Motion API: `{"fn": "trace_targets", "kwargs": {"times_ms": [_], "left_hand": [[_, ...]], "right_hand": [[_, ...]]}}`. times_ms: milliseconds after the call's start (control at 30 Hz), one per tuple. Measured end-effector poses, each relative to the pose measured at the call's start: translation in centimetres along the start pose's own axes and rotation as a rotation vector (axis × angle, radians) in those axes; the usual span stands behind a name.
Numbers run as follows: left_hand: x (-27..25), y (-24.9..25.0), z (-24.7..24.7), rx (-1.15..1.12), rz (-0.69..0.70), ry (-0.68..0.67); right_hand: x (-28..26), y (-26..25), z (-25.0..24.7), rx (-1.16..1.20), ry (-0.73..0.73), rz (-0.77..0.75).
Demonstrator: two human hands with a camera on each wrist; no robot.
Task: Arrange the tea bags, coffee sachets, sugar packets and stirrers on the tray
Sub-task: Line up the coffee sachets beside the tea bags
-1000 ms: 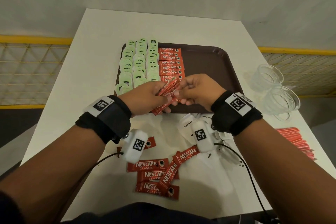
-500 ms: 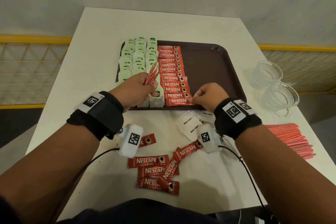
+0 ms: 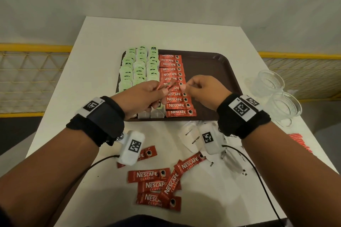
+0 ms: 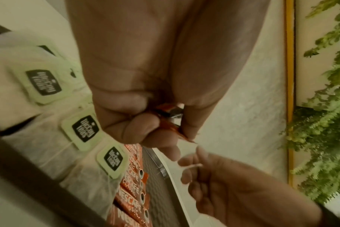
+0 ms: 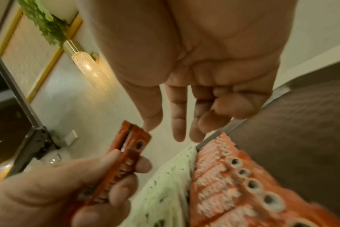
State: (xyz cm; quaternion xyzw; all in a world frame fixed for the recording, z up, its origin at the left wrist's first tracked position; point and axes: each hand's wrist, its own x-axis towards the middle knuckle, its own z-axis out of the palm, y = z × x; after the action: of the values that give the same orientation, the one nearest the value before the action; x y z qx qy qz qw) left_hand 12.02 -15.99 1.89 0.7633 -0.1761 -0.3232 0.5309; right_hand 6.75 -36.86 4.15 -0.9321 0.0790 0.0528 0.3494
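A small bunch of coffee sachets (image 3: 164, 86) is gripped in the left hand (image 3: 142, 96) above the tray (image 3: 212, 72), toward which the empty, loosely curled right hand (image 3: 203, 90) has been raised from the tray's near edge, while rows of tea bags (image 3: 138, 66) and sachets fill its left part.

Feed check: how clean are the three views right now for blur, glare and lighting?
Head view: dim, even light, Nescafe print on the tray's coffee sachets readable, slight blur at the fingertips. Left wrist view: tea bag tags and wall plants smeared by motion. Right wrist view: a wall lamp glares warmly; the held sachets and the laid row are blurred, print unreadable.
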Motion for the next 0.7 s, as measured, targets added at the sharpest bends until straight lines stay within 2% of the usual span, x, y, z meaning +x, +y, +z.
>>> {"fn": "trace_targets", "kwargs": {"times_ms": [100, 233, 367, 467, 567, 700], "left_hand": [[1.2, 0.7, -0.4, 0.061, 0.064, -0.008], [2.9, 1.8, -1.7, 0.087, 0.129, 0.052], [4.9, 2.8, -3.6, 0.206, 0.187, 0.067], [6.4, 3.4, -5.2, 0.258, 0.195, 0.070], [7.7, 3.7, -6.5, 0.226, 0.209, 0.078], [9.6, 3.6, -7.6, 0.214, 0.230, 0.218]], "right_hand": [[1.0, -1.9, -1.0, 0.168, -0.057, -0.029], [3.4, -2.4, -2.2, 0.562, -0.176, 0.067], [6.0, -2.2, -3.0, 0.796, -0.237, 0.131], [8.1, -1.9, -3.7, 0.876, -0.275, 0.134], [10.1, -1.8, -4.1, 0.858, -0.277, 0.111], [12.6, -2.1, -3.7, 0.886, -0.223, 0.110]]}}
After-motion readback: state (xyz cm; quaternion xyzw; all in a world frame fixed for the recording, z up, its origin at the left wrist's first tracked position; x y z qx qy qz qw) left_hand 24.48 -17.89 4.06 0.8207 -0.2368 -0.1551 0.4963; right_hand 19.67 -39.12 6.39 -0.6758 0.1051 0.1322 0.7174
